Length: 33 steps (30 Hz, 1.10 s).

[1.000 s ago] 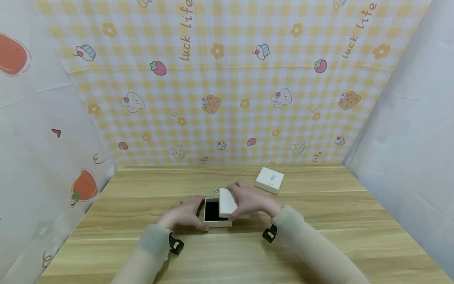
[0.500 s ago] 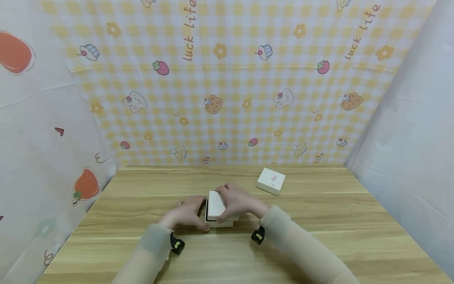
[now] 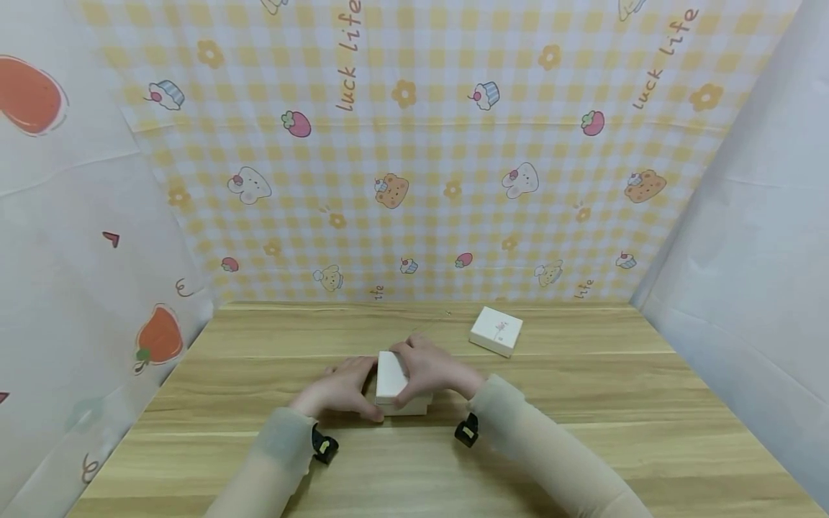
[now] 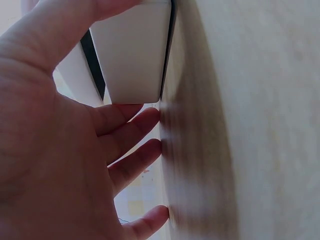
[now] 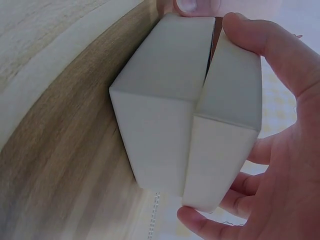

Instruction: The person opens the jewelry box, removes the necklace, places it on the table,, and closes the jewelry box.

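Observation:
My right hand (image 3: 437,367) grips a small white box lid (image 3: 391,378) by its opposite edges, thumb on the near side. Under it stands the white box base (image 3: 411,409) on the table. In the right wrist view the lid (image 5: 225,125) sits slightly tilted over the base (image 5: 155,135), with a narrow gap at the thumb end. My left hand (image 3: 343,392) holds the base's left end between thumb and index finger. The left wrist view shows a dark gap between lid and base (image 4: 134,57), the other fingertips reaching down to the table.
A second white box (image 3: 496,331) with a small pink print lies at the back right. Behind my right hand a thin chain (image 3: 448,313) stretches on the wooden table (image 3: 583,403). A checked cloth backdrop (image 3: 427,144) rises at the table's back edge.
My right hand has brought the lid left and down onto the base, hiding the black interior. My left hand keeps its hold on the base.

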Tool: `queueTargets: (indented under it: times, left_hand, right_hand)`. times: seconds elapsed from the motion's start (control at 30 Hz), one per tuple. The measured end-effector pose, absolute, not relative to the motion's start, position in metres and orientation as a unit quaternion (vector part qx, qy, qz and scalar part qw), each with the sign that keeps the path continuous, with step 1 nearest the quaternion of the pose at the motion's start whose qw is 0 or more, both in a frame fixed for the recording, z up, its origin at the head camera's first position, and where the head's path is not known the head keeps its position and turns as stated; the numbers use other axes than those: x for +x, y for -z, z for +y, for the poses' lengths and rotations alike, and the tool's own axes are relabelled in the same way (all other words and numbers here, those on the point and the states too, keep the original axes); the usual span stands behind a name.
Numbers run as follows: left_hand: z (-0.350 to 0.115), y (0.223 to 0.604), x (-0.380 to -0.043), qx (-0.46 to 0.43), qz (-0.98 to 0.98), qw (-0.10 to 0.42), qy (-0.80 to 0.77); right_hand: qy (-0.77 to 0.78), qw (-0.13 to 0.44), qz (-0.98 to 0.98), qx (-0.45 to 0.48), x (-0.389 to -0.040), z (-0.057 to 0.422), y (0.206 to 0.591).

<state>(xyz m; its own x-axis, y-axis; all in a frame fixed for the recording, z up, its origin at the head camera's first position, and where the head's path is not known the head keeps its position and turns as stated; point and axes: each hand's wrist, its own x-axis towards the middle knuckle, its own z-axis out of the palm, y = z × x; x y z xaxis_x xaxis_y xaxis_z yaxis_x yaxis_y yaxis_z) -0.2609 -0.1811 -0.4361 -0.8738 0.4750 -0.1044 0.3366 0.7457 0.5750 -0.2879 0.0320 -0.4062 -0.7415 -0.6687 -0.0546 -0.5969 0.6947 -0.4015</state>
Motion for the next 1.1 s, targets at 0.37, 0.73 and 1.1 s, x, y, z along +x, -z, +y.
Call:
queueTargets:
  times: [0.37,0.73,1.1]
  left_hand:
    - [-0.1812,0.4369,-0.2624,0.226,0.924,0.119,-0.285]
    - [-0.181,0.4376,-0.2623,0.228,0.925,0.114,-0.28]
    - [-0.1811,0.4375,-0.2617,0.224,0.929,0.117,-0.271]
  right_hand:
    - [0.175,0.102,0.916,-0.346,-0.2868,0.0297,0.4048]
    - [0.177,0.108,0.917,-0.341,-0.2846,0.0276,0.4052]
    - [0.167,0.107,0.921,-0.337,-0.2843,0.0251,0.4104]
